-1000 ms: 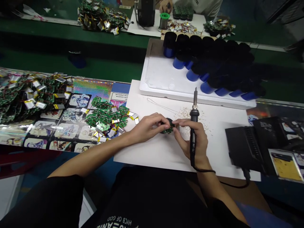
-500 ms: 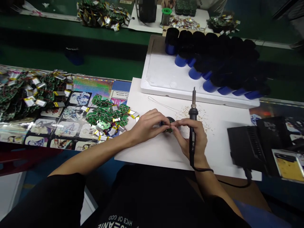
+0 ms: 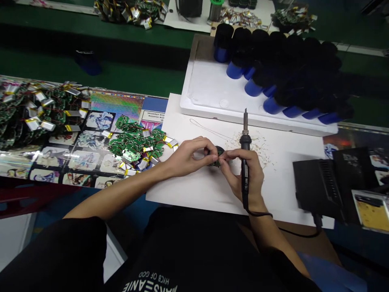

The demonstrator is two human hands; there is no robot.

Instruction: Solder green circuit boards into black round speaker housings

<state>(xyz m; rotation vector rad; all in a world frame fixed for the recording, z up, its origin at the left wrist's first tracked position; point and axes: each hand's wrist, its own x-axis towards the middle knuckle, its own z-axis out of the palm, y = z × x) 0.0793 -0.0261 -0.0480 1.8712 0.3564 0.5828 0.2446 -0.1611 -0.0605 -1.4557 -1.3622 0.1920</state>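
Observation:
My left hand (image 3: pixel 193 156) is closed in a pinch, thumb and forefinger meeting over a dark round part (image 3: pixel 220 151) with a green circuit board in it. What those fingertips grip is too small to make out. A black soldering iron (image 3: pixel 245 142) stands nearly upright in my right hand (image 3: pixel 249 174), tip pointing away from me. The thumb and forefinger of this hand also pinch together beside the left fingertips, partly hiding the round part. Left of my hands lies a pile of green circuit boards with small silver batteries (image 3: pixel 133 144).
A white foam tray (image 3: pixel 206 97) bears several blue-and-black cylinders (image 3: pixel 235 69). Thin wire (image 3: pixel 209 130) and small scraps (image 3: pixel 264 152) lie on the white board (image 3: pixel 182 190). A black box (image 3: pixel 316 186) with a cable and a yellow sponge (image 3: pixel 372 215) sit right. More boards (image 3: pixel 39 109) are heaped far left.
The view has shifted slightly. My left forefinger is more arched, and its fingertips stay close to the right ones at the round part. The soldering iron remains in my right hand.

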